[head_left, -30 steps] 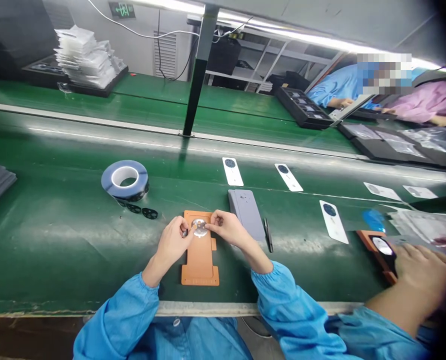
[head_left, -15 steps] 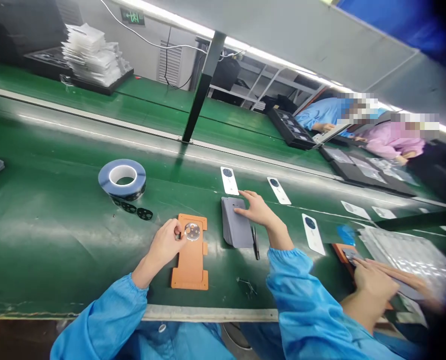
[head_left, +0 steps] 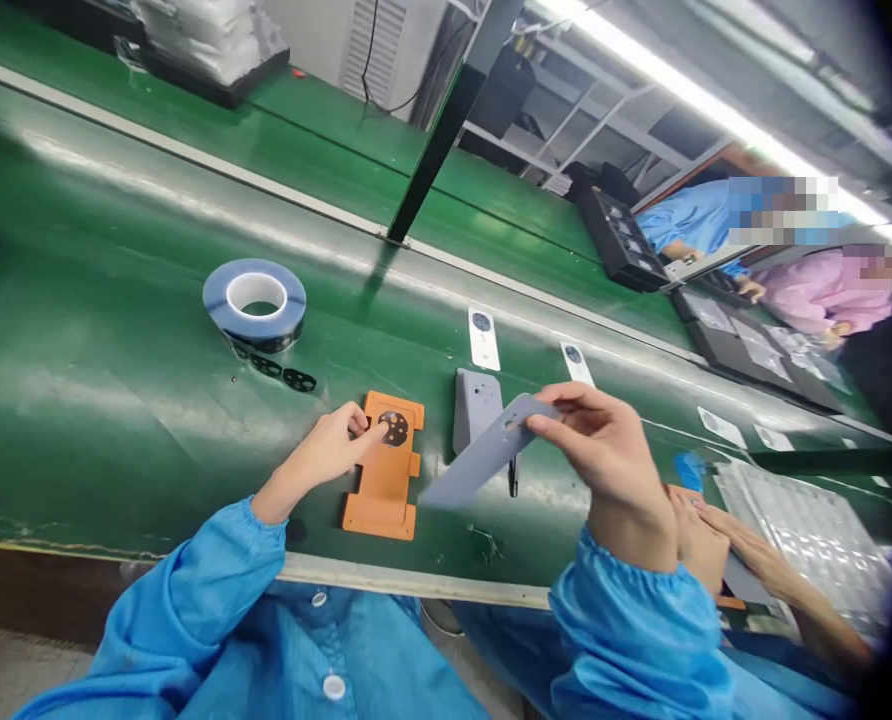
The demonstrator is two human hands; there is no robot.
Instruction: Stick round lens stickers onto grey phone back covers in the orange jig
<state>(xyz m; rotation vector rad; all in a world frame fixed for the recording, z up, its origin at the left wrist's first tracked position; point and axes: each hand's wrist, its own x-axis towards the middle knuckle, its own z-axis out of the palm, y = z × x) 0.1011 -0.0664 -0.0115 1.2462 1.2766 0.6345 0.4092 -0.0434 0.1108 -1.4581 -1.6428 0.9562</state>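
My left hand rests at the upper left of the orange jig, fingers curled in and thumb tip at the edge of a round black sticker with holes. The sticker lies in the jig; whatever the fingertips may pinch is hidden. With thumb and fingers, my right hand pinches a thin grey phone-shaped panel by its holed end. This panel hangs tilted in the air, its far end close to the jig's right side. Partly behind it sits the stack of similar grey panels.
A roll of blue tape trails black stickers left of the jig. White phone-shaped cards lie along the back. A black pen-like tool is beside the stack. At right, a co-worker's hands work near clear trays.
My right hand has lifted a grey panel off the stack and brought it up and right, tilting it. My left hand stays at the sticker, which now looks darker. The view has shifted.
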